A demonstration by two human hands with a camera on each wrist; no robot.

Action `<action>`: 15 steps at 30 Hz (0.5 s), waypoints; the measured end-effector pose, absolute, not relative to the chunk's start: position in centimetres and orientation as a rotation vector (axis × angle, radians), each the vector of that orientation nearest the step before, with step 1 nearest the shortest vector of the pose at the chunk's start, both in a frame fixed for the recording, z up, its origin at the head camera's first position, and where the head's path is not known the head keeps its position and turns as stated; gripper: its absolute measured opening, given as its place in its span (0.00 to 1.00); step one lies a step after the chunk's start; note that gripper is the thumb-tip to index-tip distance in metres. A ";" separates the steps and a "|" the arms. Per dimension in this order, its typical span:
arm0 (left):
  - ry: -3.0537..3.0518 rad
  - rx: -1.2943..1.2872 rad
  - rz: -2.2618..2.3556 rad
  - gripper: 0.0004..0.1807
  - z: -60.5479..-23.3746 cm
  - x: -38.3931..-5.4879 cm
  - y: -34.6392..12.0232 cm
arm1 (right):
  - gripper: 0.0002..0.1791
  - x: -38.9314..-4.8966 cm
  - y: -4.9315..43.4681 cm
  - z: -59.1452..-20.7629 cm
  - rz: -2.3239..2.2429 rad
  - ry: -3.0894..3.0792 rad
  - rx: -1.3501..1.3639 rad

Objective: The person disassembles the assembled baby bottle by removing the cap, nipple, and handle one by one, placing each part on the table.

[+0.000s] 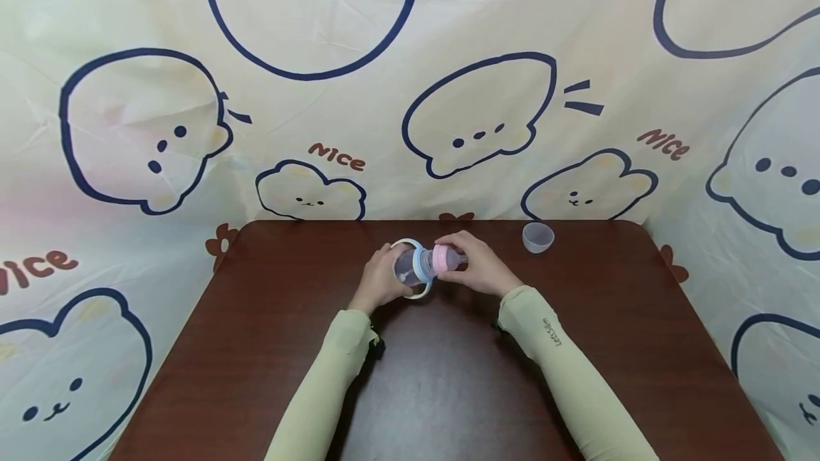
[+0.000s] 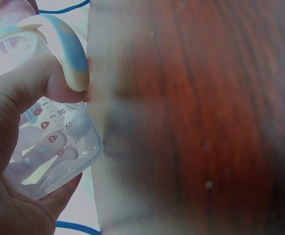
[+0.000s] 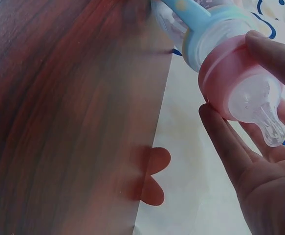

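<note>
A clear baby bottle [image 2: 59, 161] with red volume marks lies tilted sideways over the table's far half. My left hand [image 1: 382, 277] grips its body, the thumb across the front below the blue and cream handle ring [image 2: 74, 51]. At the bottle's neck is a pink collar [image 3: 230, 73] with a clear teat [image 3: 269, 122] pointing to the right. Thumb and fingers of my right hand [image 1: 479, 263] pinch this collar from both sides. Between collar and handle ring the clear neck shows in the right wrist view. To the right stands a small translucent cap [image 1: 538, 237].
The dark brown wooden table [image 1: 435, 390] has rounded far corners. Behind it and on both sides hangs a pale curtain [image 1: 378, 119] with cartoon bear outlines, close to the table's edges. The cap stands near the far edge.
</note>
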State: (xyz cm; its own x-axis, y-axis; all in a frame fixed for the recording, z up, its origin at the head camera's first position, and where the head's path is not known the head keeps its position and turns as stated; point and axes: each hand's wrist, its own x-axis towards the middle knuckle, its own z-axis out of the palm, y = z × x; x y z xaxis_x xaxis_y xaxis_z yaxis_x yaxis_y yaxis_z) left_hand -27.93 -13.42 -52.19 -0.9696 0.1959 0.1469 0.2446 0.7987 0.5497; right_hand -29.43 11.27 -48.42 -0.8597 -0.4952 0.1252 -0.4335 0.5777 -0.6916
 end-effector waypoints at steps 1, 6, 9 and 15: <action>-2.901 -0.356 -0.904 0.46 -52.2 -27.9 -13.4 | 0.36 -29.4 11.3 -48.4 -1.158 2.721 -0.798; -2.895 -0.362 -0.896 0.46 -52.3 -28.0 -13.4 | 0.36 -29.4 11.7 -48.0 -1.177 2.733 -0.785; -2.899 -0.358 -0.893 0.47 -52.4 -28.1 -13.4 | 0.36 -29.5 12.0 -47.9 -1.168 2.741 -0.773; -2.912 -0.354 -0.882 0.47 -52.5 -28.1 -13.4 | 0.36 -29.6 12.5 -47.7 -1.148 2.755 -0.759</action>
State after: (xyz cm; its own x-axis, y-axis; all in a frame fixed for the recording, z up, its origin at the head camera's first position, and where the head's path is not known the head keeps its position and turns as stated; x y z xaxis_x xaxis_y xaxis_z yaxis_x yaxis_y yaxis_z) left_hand -28.07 -13.39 -52.45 -0.9703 0.1965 0.1411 0.2418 0.8079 0.5374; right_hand -29.61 12.48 -47.72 -0.8768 -0.4636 0.1277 -0.4172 0.6012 -0.6816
